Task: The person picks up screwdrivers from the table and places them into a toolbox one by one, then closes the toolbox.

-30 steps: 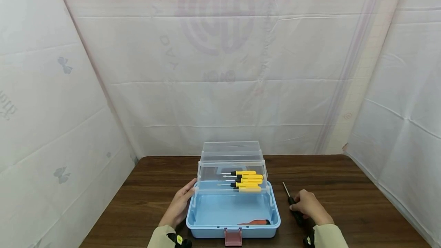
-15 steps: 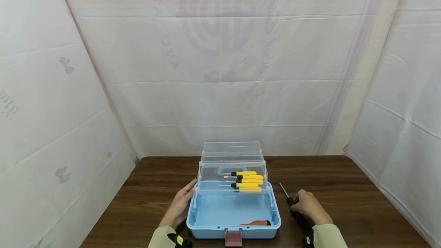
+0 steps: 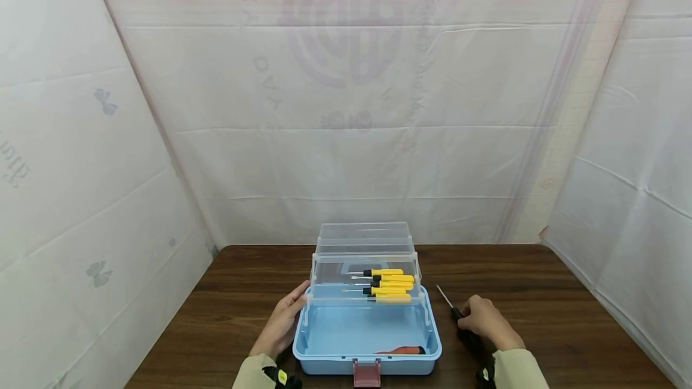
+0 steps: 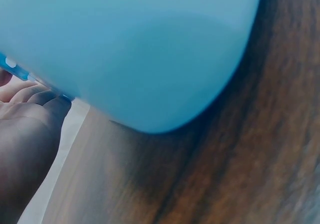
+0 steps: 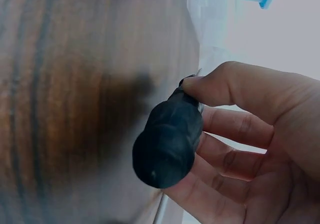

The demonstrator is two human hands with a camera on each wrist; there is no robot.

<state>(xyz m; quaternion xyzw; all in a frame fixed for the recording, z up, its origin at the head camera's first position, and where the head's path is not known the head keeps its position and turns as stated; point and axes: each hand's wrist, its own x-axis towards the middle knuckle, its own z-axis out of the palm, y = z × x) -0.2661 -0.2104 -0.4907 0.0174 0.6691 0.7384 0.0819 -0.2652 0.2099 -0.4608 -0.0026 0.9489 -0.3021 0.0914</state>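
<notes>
A light blue toolbox [image 3: 367, 364] stands open, its bottom compartment facing me. My left hand [image 3: 281, 320] holds its left side near the back corner, thumb at the rim and fingers along the outer wall. In the left wrist view, the blue wall [image 4: 150, 58] fills much of the picture beside the hand [image 4: 30, 129]. My right hand [image 3: 483, 322] pinches a black-handled screwdriver [image 3: 456, 314] to the right of the box, its shaft pointing away and leftward. The right wrist view shows the thick handle [image 5: 167, 144] between thumb and fingers, butt end toward the camera.
Several yellow-handled screwdrivers [image 3: 391, 286] lie in the raised clear tray [image 3: 330, 269], with the clear lid [image 3: 362, 230] folded back behind it. A red-handled screwdriver [image 3: 402, 350] lies in the toolbox's front right. Beneath is a dark wooden table [image 3: 248, 281]; white sheeting [image 3: 346, 161] surrounds it.
The screwdriver in my right hand has turned slightly, its tip swinging a little to the left. The left hand and the toolbox have stayed in place.
</notes>
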